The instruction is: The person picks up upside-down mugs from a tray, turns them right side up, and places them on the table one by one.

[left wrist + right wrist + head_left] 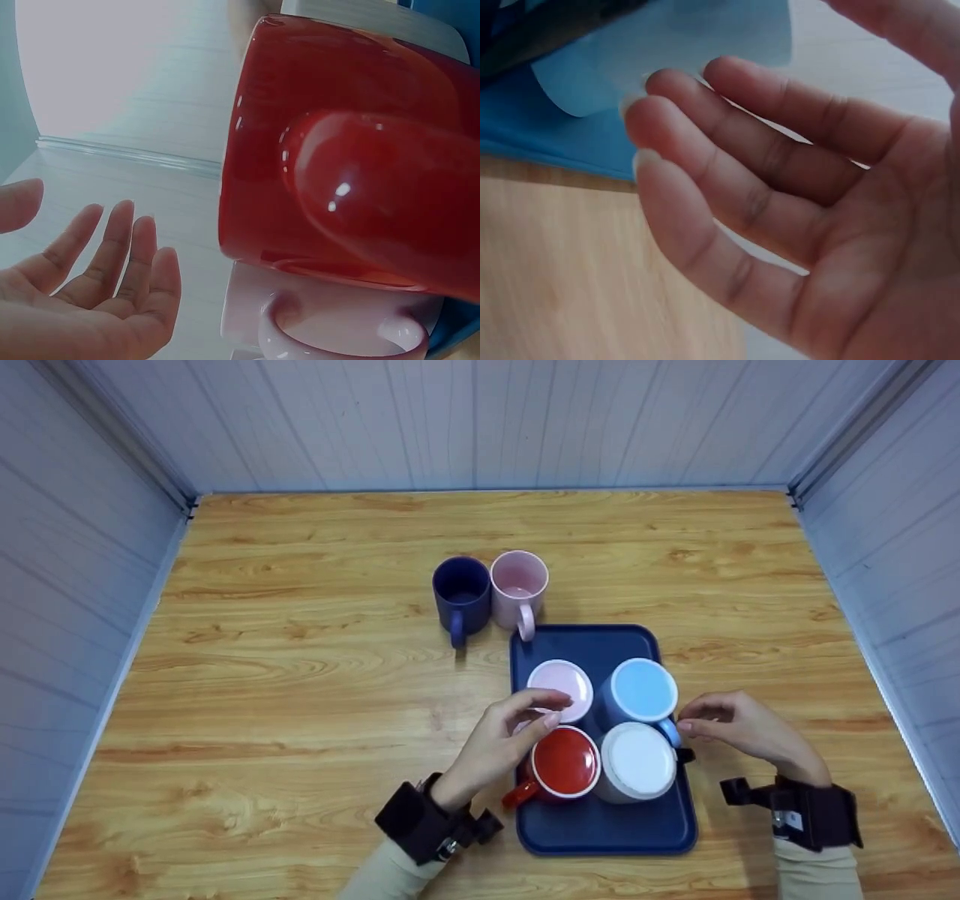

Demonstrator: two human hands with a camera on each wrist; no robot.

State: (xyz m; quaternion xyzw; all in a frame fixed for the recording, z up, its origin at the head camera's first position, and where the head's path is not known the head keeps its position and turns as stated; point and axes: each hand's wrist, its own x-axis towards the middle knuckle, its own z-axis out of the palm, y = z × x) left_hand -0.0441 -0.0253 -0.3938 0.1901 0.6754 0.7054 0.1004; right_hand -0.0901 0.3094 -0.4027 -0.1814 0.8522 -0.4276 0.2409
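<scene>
Four mugs stand bottom-up on a dark blue tray (600, 832): pale pink (559, 682), light blue (643, 690), red (566, 761) and white (639, 761). My left hand (510, 731) hovers by the pink and red ones, its thumb and fingers apart with nothing between them. In the left wrist view, the red mug (255, 150) looms beside the spread fingers (112, 247). To the tray's right, my right hand (757, 731) has its fingertips close to the light blue mug's handle (669, 733). Loosely bent and holding nothing, its fingers (727, 165) show in the right wrist view.
Behind the tray, a navy mug (463, 596) and a pink mug (517, 589) stand upright side by side, handles toward me. A small black piece (685, 755) sticks out at the white mug's right. Pale panels (480, 427) wall the wooden table (300, 675).
</scene>
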